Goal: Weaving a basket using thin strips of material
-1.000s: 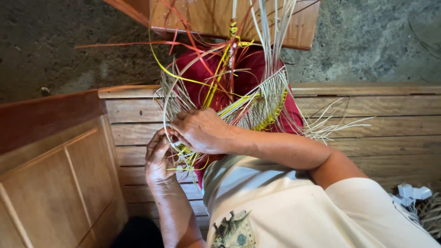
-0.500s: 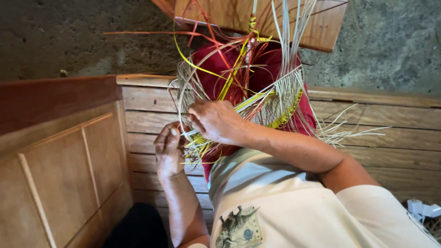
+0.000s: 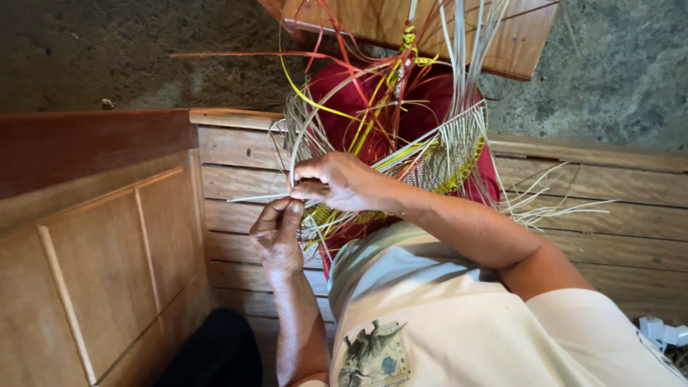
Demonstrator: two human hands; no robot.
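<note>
A half-woven basket (image 3: pixel 437 154) of pale, yellow and red strips rests over a red cloth (image 3: pixel 423 107) in front of me, with loose strip ends fanning upward and to the right. My right hand (image 3: pixel 337 183) reaches across my body and pinches a pale strip (image 3: pixel 251 198) at the weave's left edge. Just below it, my left hand (image 3: pixel 276 236) has its fingers curled on the same strip and the basket's edge. I wear a cream shirt.
A slatted wooden bench (image 3: pixel 616 215) runs beneath the basket, with a panelled wooden side (image 3: pixel 100 258) at the left. A wooden board (image 3: pixel 516 36) lies on the grey concrete floor (image 3: pixel 107 50) beyond. White objects (image 3: pixel 663 333) sit at the lower right.
The view has shifted, so everything sits further right. My right hand has pulled the pale strip out toward the left, and my left hand has risen to meet it.
</note>
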